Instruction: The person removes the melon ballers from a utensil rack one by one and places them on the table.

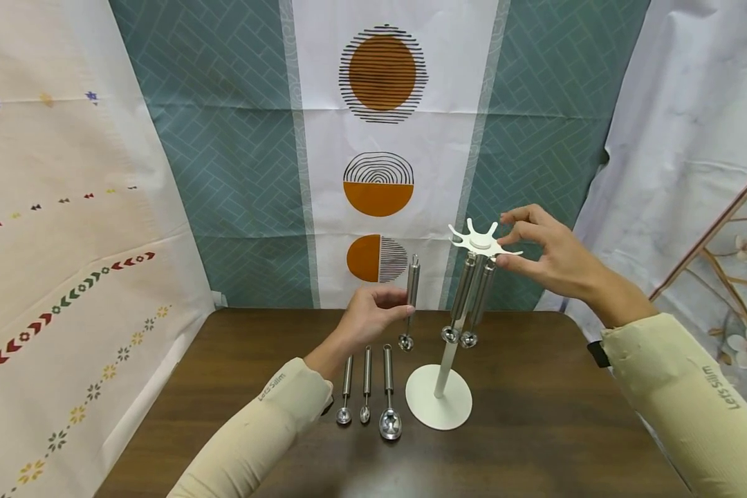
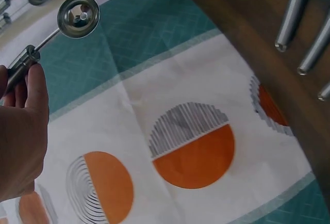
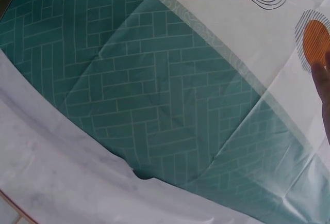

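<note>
My left hand [image 1: 373,311] grips a melon baller [image 1: 413,287] by its metal handle, upright with the scoop downward. In the left wrist view its round, shiny bowl [image 2: 79,16] stands out beyond my fingers. The white utensil stand [image 1: 481,241] has a star of hooked arms on a post and a round base [image 1: 438,398]. Several metal utensils [image 1: 463,297] with small scoop heads hang from it. My right hand [image 1: 550,256] pinches the stand's top at one arm, thumb below and index finger above. Only a few fingers [image 3: 322,82] show in the right wrist view.
On the brown wooden table [image 1: 523,415] left of the base lie a small scoop [image 1: 344,415], a narrow-headed utensil [image 1: 365,413] and a larger spoon [image 1: 390,423], side by side. A patterned cloth [image 1: 236,173] hangs behind the table, with more cloth at both sides.
</note>
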`<state>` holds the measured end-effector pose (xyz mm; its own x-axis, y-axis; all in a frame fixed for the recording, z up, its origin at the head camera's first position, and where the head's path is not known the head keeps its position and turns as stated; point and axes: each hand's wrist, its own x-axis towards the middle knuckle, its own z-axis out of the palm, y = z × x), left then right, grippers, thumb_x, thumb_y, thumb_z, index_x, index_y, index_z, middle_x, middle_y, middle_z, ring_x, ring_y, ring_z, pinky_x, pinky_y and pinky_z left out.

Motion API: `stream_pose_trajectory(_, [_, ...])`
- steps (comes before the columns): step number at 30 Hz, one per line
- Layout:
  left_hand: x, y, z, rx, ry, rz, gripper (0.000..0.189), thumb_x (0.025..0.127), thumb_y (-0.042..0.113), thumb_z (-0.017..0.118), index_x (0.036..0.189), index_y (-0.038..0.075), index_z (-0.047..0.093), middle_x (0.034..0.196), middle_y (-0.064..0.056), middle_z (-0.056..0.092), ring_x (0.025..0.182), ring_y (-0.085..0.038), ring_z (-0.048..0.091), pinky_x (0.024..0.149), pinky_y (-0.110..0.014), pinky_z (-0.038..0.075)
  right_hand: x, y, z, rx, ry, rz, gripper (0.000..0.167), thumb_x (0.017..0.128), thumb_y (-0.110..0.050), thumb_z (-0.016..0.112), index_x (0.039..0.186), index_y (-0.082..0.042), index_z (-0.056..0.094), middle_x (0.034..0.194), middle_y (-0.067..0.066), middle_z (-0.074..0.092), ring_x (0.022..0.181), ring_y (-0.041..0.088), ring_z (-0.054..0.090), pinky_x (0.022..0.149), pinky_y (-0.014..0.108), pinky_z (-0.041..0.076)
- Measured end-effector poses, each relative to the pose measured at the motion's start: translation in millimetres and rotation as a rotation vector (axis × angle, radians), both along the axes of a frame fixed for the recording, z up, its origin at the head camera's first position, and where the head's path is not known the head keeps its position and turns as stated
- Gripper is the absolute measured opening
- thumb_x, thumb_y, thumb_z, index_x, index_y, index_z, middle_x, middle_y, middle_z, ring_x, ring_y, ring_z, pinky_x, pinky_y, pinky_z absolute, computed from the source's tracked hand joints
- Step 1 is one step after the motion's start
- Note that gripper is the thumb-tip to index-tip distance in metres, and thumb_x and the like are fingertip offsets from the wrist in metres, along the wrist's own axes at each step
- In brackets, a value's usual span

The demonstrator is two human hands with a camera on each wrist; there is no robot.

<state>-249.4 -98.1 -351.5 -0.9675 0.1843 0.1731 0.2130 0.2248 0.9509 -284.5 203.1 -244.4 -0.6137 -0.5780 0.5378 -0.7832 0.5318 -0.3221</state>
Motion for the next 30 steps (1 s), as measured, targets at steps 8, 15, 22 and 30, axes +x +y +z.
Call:
stream_pose_trajectory(8, [2.7, -19.1, -21.2, -0.022, -0.06, 0.069, 0.027, 0.088, 0.011, 0.078, 0.113, 0.002, 0.075, 0.106, -0.007, 0.074, 0.098, -0.02, 0.068, 0.087, -0.035, 0.055, 1.5, -8, 2.3, 0.045, -0.064, -0.002, 0.023, 0.094, -0.027, 0.071, 0.103, -0.009, 0.06, 0.142, 0.016, 0.054, 0.132, 0.043, 0.046, 0.097, 0.062, 0.038])
stream_pose_trajectory(15, [5.8, -39.4, -43.6, -0.038, -0.056, 0.142, 0.025, 0.086, 0.008, 0.079, 0.109, 0.0, 0.076, 0.1, -0.009, 0.075, 0.091, -0.02, 0.068, 0.078, -0.032, 0.057, -1.4, -4, -0.2, 0.026, -0.045, 0.041, 0.016, 0.095, -0.019, 0.067, 0.101, -0.008, 0.056, 0.137, 0.016, 0.056, 0.128, 0.041, 0.049, 0.094, 0.058, 0.039])
stream_pose_trajectory(22, [9.5, -56.0, -60.3, -0.017, -0.065, 0.174, 0.025, 0.085, 0.007, 0.079, 0.108, -0.002, 0.075, 0.096, -0.01, 0.075, 0.085, -0.018, 0.068, 0.074, -0.031, 0.057, -3.3, 2, -4.7, 0.027, -0.048, 0.024, 0.023, 0.095, -0.012, 0.065, 0.116, -0.004, 0.059, 0.137, 0.01, 0.054, 0.125, 0.033, 0.049, 0.103, 0.036, 0.038])
stream_pose_trajectory(30, [13.7, -67.8, -78.4, -0.005, -0.089, 0.202, 0.024, 0.085, 0.005, 0.079, 0.107, -0.004, 0.075, 0.093, -0.011, 0.075, 0.082, -0.017, 0.068, 0.074, -0.031, 0.058, -3.0, 1, -4.5, 0.026, -0.041, 0.032, 0.036, 0.094, -0.013, 0.067, 0.129, -0.004, 0.064, 0.135, 0.012, 0.053, 0.126, 0.034, 0.047, 0.094, 0.059, 0.038])
